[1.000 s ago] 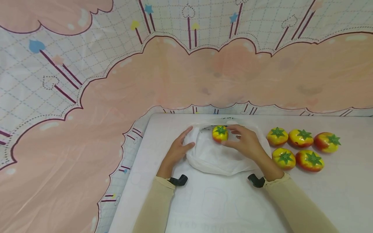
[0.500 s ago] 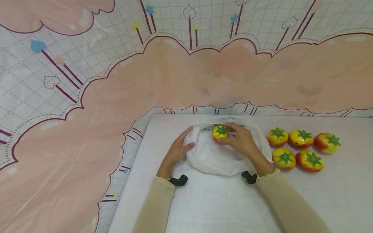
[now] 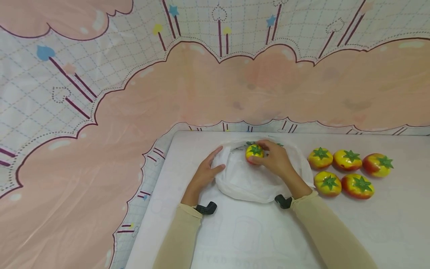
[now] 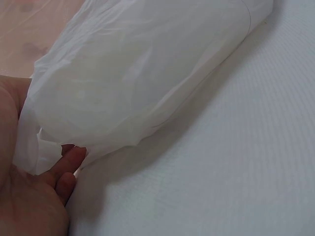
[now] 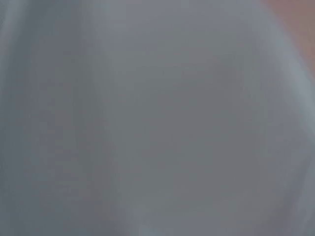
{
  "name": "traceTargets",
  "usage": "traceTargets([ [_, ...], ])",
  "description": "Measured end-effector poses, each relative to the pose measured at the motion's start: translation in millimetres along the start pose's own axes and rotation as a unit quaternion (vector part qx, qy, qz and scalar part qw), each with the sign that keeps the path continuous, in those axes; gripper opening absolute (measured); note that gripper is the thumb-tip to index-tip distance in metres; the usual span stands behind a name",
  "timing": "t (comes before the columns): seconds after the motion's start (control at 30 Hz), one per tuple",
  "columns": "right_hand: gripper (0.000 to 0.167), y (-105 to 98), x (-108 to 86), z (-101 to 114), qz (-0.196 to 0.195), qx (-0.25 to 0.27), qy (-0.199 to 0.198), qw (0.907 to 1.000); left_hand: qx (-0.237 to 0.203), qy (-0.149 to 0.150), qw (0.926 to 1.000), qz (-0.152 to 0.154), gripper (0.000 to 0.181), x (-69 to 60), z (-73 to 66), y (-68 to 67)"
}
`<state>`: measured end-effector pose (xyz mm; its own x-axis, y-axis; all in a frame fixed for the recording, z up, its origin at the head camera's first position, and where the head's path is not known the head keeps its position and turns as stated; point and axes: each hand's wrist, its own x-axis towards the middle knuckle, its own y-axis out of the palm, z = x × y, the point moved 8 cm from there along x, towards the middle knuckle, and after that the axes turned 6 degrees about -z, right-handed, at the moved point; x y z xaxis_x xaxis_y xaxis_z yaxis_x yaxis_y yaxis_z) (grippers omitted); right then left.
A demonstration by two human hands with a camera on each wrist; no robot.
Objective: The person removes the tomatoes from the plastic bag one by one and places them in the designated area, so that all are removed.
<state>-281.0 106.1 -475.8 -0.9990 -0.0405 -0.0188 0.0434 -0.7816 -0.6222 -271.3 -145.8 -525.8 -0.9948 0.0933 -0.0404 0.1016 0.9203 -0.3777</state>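
A thin white plastic bag lies on the table with its mouth spread, its side filling much of the left wrist view. My left hand rests against the bag's left side, thumb and fingers apart. Over the bag's mouth my right hand holds a yellow-and-red toy tomato with a green star-shaped leaf top, thumb in front and fingers behind. Pale, blurred material fills the right wrist view; neither that hand nor the tomato shows there.
Several matching toy tomatoes stand in two rows right of the bag, among them one at the front and one at the far right. The white table meets a patterned cloth backdrop. Small green patches show at the bag's far rim.
My right hand has shifted left and its fingers have come in from a looser grasp around the toy tomato. The tomato has barely moved. My left hand and the bag stay put.
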Motion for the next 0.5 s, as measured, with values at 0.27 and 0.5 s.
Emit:
traceTargets([
  [0.27,0.067,3.4,3.7,-4.1,-0.002,0.012,-0.004,0.9999,0.007,0.0,1.0,-0.001,0.068,0.2,1.7,0.1],
  [0.5,0.069,6.8,6.2,-8.1,-0.004,0.005,0.001,1.0,0.014,0.002,0.9999,-0.004,0.068,-0.2,1.2,-0.4],
])
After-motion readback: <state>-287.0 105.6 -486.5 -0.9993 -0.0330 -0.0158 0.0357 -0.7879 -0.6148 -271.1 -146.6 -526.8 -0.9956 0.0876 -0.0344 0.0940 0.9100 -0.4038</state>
